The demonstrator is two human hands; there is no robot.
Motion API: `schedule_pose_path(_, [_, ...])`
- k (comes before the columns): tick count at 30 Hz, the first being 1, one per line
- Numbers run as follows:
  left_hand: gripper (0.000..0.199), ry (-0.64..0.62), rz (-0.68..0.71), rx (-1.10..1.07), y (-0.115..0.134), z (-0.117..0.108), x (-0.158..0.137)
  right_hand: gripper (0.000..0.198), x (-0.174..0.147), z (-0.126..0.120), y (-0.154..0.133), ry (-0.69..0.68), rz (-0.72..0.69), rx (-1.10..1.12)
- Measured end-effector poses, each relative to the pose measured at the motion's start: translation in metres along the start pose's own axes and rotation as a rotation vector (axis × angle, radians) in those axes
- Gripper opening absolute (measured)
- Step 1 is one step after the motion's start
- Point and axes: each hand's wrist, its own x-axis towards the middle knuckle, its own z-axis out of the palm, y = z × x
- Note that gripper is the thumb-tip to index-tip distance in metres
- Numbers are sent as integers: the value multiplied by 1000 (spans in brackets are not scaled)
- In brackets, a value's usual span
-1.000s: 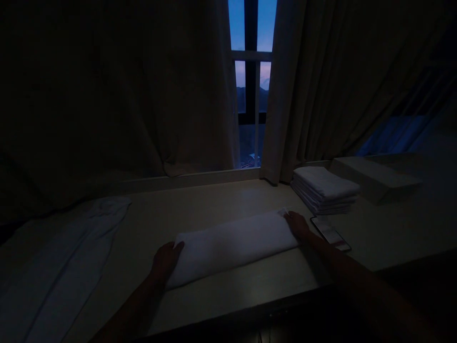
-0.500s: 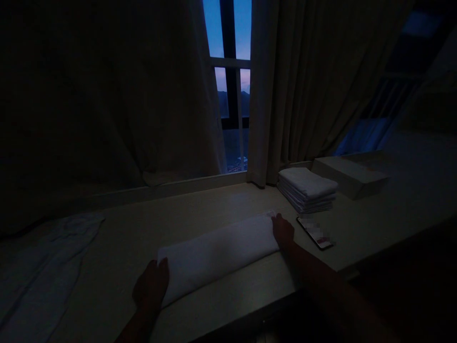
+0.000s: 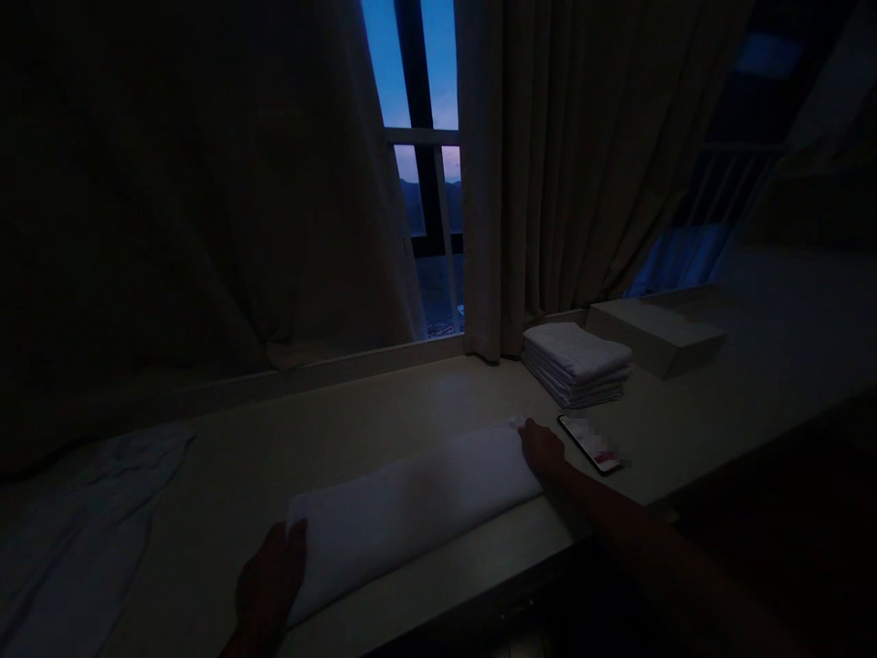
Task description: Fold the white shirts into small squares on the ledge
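Note:
A white towel (image 3: 417, 507), folded into a long flat strip, lies across the pale tabletop in front of me. At its left end, my left hand (image 3: 272, 571) grips the edge between thumb and fingers. My right hand (image 3: 543, 446) pinches the far corner of the right end. Between the hands the strip looks smooth and lies flat. The dim light hides the finer details of my fingers.
A stack of folded white towels (image 3: 576, 361) stands right of my right hand, with a phone (image 3: 593, 445) just in front of it. Behind the stack is a pale box (image 3: 654, 334). Loose white cloth (image 3: 89, 535) lies at the left. Curtains (image 3: 562, 164) hang behind.
The view has shifted slightly, so the scene sits a little further left. Both hands keep hold of the towel's ends, and the towel's folded shape looks the same.

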Motion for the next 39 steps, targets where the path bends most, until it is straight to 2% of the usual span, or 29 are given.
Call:
schedule_pose_path(8, [36,62,83,17,-8,4,-6,39,9,-3,-4,19,-84,-13])
schedule_pose_path(14, [50,23,16,31,-12,6,1,47,11,3,-2,14,-20,-33])
schedule_pose_path(16, [57,60,21,51,-10,1,1,49,12,-1,-3,15,-7,-28])
schedule_pose_path(19, [64,250,212,116,12,-6,-12,51,6,-10,-15,94,-67,-25])
schedule_pose_path(21, [61,276,419,138,42,-5,-29,49,-7,-12,-32,168,-202,-13])
schedule_pose_path(24, [56,60,730,166,96,13,-57,47,-38,-3,-65,144,-511,40])
schedule_pose_path(26, [57,-21,859,197,122,32,-71,49,-58,9,-83,72,-707,64])
schedule_pose_path(28, [61,-46,840,219,133,52,-78,51,-71,19,-93,10,-798,67])
schedule_pose_path(32, [68,-15,720,227,121,79,-82,63,-70,30,-89,-51,-731,60])
schedule_pose_path(35, [70,37,701,227,112,85,-85,70,-60,33,-81,-54,-697,52])
schedule_pose_path(39, [72,65,644,237,116,83,-88,72,-48,31,-75,-84,-608,35])
